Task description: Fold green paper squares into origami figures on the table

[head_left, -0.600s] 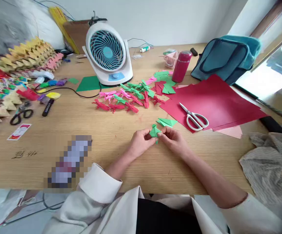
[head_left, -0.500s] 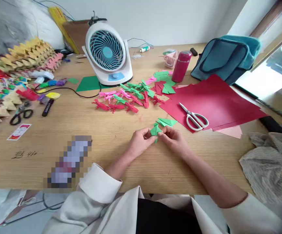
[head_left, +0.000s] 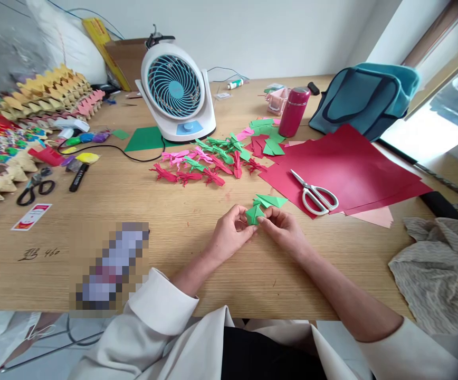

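Between my two hands, just above the table, is a small folded piece of green paper (head_left: 255,215). My left hand (head_left: 232,230) pinches its left side with thumb and fingertips. At its right side my right hand (head_left: 283,228) grips it the same way, thumb in front. Right behind it lies another folded green paper piece (head_left: 270,201) with a long point. Farther back is a cluster of small folded paper figures, among them a red figure (head_left: 213,177), a pink figure (head_left: 176,157) and a green figure (head_left: 221,151).
White-handled scissors (head_left: 319,199) lie on red paper sheets (head_left: 355,163) at the right. Behind stand a fan (head_left: 175,87), a red flask (head_left: 294,112) and a teal bag (head_left: 361,97). A cloth (head_left: 437,269) is far right; black-handled scissors (head_left: 35,189) and a blurred-out object (head_left: 112,264) are left.
The lower point of green paper that hung below the piece no longer shows. The piece now looks like a compact pentagon. Both hands stay in nearly the same place.
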`<act>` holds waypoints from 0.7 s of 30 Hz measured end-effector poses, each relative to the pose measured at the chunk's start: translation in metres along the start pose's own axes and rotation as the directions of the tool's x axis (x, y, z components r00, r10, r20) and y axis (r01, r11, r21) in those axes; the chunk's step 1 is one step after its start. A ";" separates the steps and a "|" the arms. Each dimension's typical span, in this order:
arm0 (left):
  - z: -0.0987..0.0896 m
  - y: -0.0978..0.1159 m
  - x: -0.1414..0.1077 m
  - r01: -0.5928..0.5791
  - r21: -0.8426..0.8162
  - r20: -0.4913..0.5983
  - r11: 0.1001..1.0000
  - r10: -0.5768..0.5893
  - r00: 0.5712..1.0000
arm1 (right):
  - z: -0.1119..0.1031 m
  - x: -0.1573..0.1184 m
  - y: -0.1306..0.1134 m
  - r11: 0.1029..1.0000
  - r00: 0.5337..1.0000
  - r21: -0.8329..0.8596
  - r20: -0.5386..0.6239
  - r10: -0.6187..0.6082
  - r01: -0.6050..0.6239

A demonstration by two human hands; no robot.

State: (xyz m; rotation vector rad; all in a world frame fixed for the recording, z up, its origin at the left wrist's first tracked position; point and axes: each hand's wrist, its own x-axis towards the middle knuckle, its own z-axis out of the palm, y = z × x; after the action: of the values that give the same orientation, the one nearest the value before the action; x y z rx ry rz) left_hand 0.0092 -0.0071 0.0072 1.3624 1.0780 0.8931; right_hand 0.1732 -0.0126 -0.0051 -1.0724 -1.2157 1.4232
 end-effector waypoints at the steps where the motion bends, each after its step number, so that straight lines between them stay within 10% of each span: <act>1: 0.000 0.001 0.000 0.012 -0.009 -0.008 1.000 -0.012 1.000 | 0.000 0.000 0.000 1.000 1.000 0.002 0.004 -0.003 0.003; 21: -0.005 -0.001 -0.001 -0.153 0.156 -0.090 0.976 0.169 0.982 | -0.002 -0.002 -0.006 0.995 0.999 -0.098 0.025 0.023 -0.020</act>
State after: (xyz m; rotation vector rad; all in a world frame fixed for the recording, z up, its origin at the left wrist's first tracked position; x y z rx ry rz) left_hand 0.0039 -0.0065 0.0071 1.5587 1.1434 1.0278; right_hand 0.1761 -0.0139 0.0012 -1.1392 -1.3077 1.4104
